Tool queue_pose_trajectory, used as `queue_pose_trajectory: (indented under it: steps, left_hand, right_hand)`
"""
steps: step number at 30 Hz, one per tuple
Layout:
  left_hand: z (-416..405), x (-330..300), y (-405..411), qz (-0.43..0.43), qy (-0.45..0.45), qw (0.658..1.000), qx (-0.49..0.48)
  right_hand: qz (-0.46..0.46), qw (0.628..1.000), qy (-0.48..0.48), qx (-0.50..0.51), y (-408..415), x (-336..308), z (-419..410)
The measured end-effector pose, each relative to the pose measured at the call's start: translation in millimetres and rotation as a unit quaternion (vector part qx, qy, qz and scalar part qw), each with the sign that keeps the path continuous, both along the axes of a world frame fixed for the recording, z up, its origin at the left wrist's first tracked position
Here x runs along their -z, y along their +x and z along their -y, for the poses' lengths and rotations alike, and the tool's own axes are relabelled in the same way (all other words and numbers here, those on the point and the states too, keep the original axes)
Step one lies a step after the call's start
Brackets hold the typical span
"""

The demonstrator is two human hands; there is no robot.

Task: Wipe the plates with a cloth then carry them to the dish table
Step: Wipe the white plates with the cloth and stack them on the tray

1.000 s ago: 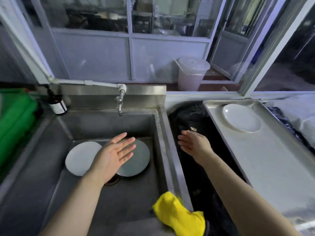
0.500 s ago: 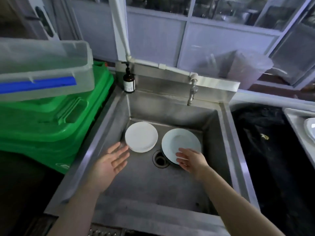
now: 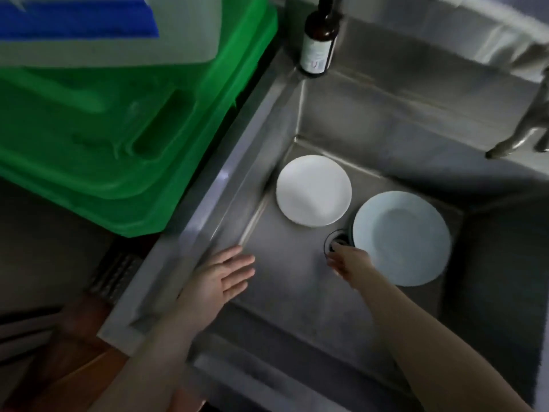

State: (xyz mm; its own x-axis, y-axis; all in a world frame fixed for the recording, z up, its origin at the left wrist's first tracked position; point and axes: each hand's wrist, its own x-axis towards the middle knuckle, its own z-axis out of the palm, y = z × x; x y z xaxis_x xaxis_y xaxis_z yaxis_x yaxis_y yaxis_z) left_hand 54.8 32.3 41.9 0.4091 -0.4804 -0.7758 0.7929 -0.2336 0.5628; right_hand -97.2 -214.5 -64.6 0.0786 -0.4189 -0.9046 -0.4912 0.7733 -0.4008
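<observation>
Two white plates lie on the floor of the steel sink [image 3: 371, 120]. The left plate [image 3: 313, 190] sits near the back left corner. The right plate [image 3: 401, 237] lies beside the drain [image 3: 337, 242] and looks stacked on another plate. My right hand [image 3: 349, 258] reaches down to the near left edge of the right plate, fingers at its rim over the drain; whether it grips the rim is unclear. My left hand [image 3: 221, 279] hovers with straight fingers over the sink's left wall, holding nothing. No cloth is in view.
A brown bottle [image 3: 318, 40] stands on the sink's back left corner. Green crates [image 3: 118, 114] with a clear box [image 3: 104, 28] on top stand to the left of the sink. The tap [image 3: 523, 135] juts in at the upper right.
The view has swung left and down, away from the tray table and the yellow cloth. My right hand has moved into the sink, down to the right plate's edge.
</observation>
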Motion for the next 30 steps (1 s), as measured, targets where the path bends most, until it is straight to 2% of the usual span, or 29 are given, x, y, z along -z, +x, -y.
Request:
queue_pose_trajectory:
  steps: [2,6,12,23,30]
  left_hand:
    - [1.9,9.6,1.7,-0.003,0.019,1.0,-0.009]
    - [2.3,22.3,1.5,-0.02,0.052,0.998,-0.022]
    - [-1.0,29.7,0.6,-0.04,0.066,0.995,-0.061]
    - [0.6,34.3,-5.1,-0.048,0.071,0.994,-0.069]
    - [-0.1,26.1,-4.0,-0.029,0.057,0.996,-0.058]
  right_hand:
    - [-0.011,1.0,0.011,-0.011,14.2,15.5,12.0]
    - [-0.02,0.998,0.024,0.049,36.7,43.3,27.5]
    - [-0.024,0.999,0.008,0.038,57.6,66.4,34.4]
    - [-0.054,0.997,-0.058,0.021,61.1,79.5,42.0]
    - [-0.027,0.999,-0.027,0.021,46.5,69.5,36.1]
